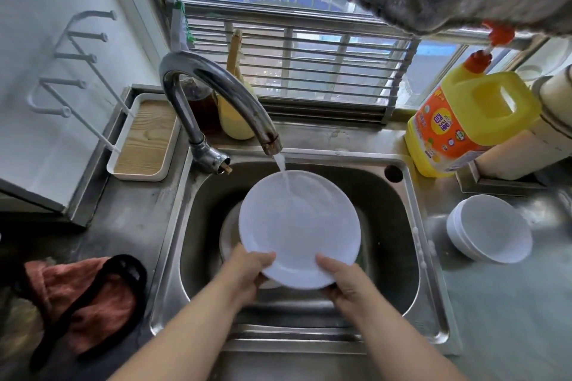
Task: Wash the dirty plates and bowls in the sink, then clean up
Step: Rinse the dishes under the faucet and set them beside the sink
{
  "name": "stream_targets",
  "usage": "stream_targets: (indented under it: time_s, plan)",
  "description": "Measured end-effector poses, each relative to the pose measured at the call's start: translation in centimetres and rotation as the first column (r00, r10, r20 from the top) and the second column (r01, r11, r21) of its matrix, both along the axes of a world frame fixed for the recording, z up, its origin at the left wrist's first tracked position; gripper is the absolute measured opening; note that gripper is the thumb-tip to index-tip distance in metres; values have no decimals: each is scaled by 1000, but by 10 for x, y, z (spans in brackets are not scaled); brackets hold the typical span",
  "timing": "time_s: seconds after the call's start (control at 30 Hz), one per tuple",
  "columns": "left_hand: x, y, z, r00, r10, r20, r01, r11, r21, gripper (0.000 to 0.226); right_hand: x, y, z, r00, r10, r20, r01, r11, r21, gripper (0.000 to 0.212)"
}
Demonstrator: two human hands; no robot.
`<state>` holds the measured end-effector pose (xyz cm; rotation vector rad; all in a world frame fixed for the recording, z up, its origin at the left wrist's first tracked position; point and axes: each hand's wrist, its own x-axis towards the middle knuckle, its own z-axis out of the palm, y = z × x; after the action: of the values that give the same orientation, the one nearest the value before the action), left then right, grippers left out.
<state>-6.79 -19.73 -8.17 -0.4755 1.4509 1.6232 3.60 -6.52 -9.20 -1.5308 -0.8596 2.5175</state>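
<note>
White plate point(298, 227) was held tilted over the steel sink point(411, 226), under the tap's point(216, 93) stream at 12 o'clock. Its near rim was pinched at 7 o'clock by the left hand point(250, 272) and at 5 o'clock by the right hand point(343, 281), thumbs laid on top.

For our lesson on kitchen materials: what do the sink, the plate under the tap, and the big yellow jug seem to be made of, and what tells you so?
Sink: stainless steel, brushed and dull, with grey reflections and water marks.
Plate: smooth glossy white, probably ceramic or melamine; the look leaves it open.
Yellow jug: moulded plastic, slightly shiny, with a moulded handle, red cap and printed label.
</note>
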Motion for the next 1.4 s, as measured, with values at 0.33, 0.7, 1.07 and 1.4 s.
stream_targets:
  time_s: [0.33,0.7,1.07,1.4]
  plan:
    - [19,31,-23,965,186,187,-187,982,-10,37,1,13,6,994,-74,-86,94,960,265,33]
    - [-25,16,28,972,82,-219,-99,993,-64,34,-11,17,4,981,-148,-127,141,988,-64,23]
    - [-9,-17,62,801,-8,-599,-172,954,-244,30,-24,-16,6,986,-46,-161,38,998,-53,23]
    - [23,-20,26,991,68,-113,-95,960,-262,21,13,17,43,941,257,218,-331,829,451,19]
